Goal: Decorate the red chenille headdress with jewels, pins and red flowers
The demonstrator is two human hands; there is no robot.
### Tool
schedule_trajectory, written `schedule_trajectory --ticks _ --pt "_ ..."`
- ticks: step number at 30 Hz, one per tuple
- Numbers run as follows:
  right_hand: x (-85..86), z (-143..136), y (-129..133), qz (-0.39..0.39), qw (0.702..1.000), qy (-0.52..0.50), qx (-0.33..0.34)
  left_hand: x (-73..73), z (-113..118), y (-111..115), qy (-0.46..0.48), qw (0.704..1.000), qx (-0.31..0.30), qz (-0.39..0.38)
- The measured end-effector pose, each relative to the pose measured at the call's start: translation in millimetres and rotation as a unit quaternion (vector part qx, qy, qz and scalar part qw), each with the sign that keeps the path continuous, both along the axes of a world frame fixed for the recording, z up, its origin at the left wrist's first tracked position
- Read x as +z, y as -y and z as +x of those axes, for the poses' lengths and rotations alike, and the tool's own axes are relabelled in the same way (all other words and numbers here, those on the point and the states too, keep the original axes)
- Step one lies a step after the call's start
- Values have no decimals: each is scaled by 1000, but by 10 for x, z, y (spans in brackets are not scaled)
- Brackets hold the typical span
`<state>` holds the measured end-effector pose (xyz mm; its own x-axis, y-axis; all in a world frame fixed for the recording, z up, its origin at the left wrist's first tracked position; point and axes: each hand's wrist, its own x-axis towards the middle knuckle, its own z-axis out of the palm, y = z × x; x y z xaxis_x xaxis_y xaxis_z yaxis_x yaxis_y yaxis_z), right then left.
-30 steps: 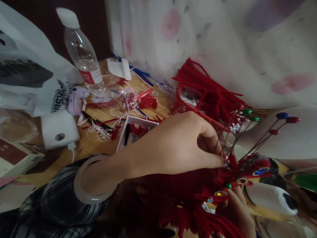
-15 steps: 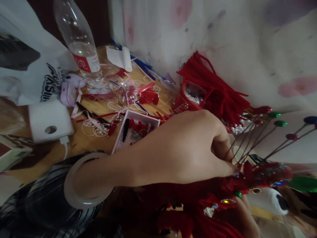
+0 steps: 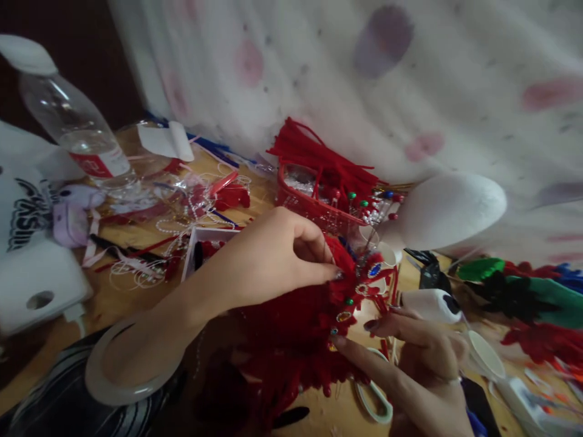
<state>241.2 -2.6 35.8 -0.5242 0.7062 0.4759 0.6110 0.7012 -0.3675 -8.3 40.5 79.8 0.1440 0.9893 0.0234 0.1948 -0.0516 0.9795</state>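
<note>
A red fuzzy ornament [image 3: 291, 321] with coloured gems along its edge fills the lower middle. My left hand [image 3: 273, 258], with a pale bangle on its wrist, reaches in from the left and pinches the ornament's upper edge. Thin wires tipped with red, green and blue beads [image 3: 364, 203] rise beside its fingertips. At the lower right, my right hand [image 3: 414, 358] has its fingers apart, and one fingertip touches the gemmed edge from the right.
Behind stands a red basket [image 3: 300, 197] with red stems. A white box [image 3: 187, 258], bottle [image 3: 98, 149] and tangled bead strings lie left. To the right are a white foam form [image 3: 455, 209], thread spool [image 3: 426, 305], tape roll [image 3: 371, 400] and coloured fuzzy pieces.
The view has swung right and the desk items appear further left. The ornament is lower-left in view, and my right hand, mostly hidden before, now shows with spread fingers.
</note>
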Motion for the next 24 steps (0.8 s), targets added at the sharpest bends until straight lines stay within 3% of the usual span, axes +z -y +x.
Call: schedule_trajectory --ticks 3,9,12,17,21,24 --pt "67 -179 -77 71 997 -4 -4 -13 6 -6 12 1000 -9 -14" --pt "71 -196 -180 19 999 13 44 -38 -5 -4 17 999 -21 -17" --pt "108 -212 -149 -49 993 -48 95 -31 -5 -3 18 999 -23 -24" --pt "159 -329 -149 -175 943 -283 -15 -20 -5 -16 10 999 -19 -26" --pt "208 -366 -267 -338 906 -250 53 -29 -12 -15 16 999 -19 -28" --pt "248 -371 -311 -392 894 -213 42 -32 -12 -12 3 1000 -8 -24"
